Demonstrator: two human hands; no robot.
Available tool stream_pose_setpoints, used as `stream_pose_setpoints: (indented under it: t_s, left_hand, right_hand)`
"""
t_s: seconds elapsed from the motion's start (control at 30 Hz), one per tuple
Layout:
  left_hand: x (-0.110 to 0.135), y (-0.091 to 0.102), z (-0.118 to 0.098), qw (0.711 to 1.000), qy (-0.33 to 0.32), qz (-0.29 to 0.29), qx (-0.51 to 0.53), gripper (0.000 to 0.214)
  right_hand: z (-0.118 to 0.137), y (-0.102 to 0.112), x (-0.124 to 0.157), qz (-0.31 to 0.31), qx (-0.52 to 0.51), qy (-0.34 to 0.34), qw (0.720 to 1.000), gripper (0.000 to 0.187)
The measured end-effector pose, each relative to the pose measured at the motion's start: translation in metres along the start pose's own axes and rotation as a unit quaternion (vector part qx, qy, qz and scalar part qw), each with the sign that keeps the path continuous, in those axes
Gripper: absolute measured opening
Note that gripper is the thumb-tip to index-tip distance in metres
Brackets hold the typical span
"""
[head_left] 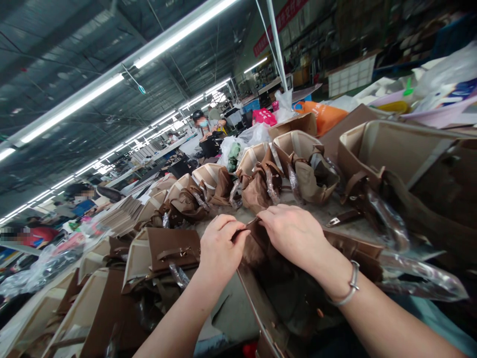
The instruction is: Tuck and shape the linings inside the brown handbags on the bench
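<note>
Both my hands work at the top edge of a dark brown bag (pixel 276 293) lying in front of me on the bench. My left hand (pixel 219 246) is closed, its fingers pinching a thin brown strap or edge of that bag. My right hand (pixel 294 233), a silver bangle on its wrist, rests curled over the same edge, fingertips pressed onto the brown material beside the left hand. What lies under the right fingers is hidden.
A row of tan and brown handbags (pixel 261 184) with plastic-wrapped handles stands along the bench behind my hands. More bags (pixel 164 248) lie at the left, a large one (pixel 402 154) at the right. Other people (pixel 203 124) work at distant tables under strip lights.
</note>
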State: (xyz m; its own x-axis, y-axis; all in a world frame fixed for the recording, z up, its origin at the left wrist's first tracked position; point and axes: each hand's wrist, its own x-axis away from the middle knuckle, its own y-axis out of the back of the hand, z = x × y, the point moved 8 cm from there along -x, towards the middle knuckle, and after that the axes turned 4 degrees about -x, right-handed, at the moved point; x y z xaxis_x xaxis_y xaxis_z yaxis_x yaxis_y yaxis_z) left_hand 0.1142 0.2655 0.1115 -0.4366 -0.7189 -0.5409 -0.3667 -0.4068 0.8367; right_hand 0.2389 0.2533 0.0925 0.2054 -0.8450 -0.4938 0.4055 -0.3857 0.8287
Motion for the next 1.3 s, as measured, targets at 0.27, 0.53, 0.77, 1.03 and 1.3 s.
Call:
stream_pose_setpoints:
  t_s: [0.27, 0.53, 0.77, 1.03, 1.3]
  left_hand:
    - [-0.003, -0.001, -0.009, 0.999, -0.024, -0.006, -0.021, 0.008]
    - [-0.004, -0.001, -0.004, 1.0, -0.001, 0.002, -0.021, 0.002]
    - [-0.003, 0.002, -0.008, 0.999, -0.032, -0.019, -0.032, 0.004]
    - [-0.004, -0.001, -0.012, 0.998, -0.044, -0.004, -0.043, 0.009]
    - [-0.003, -0.003, -0.008, 0.999, -0.032, 0.003, -0.017, 0.005]
  right_hand:
    - [-0.001, -0.001, 0.001, -0.01, -0.005, -0.001, 1.0, 0.015]
    - [0.0, -0.002, 0.002, -0.02, -0.007, 0.004, 1.0, 0.013]
    - [0.0, -0.001, 0.002, -0.019, -0.009, 0.006, 1.0, 0.012]
    - [-0.002, -0.002, 0.0, -0.022, -0.008, 0.005, 1.0, 0.011]
    - [-0.002, -0.003, 0.001, -0.016, -0.011, 0.005, 1.0, 0.011]
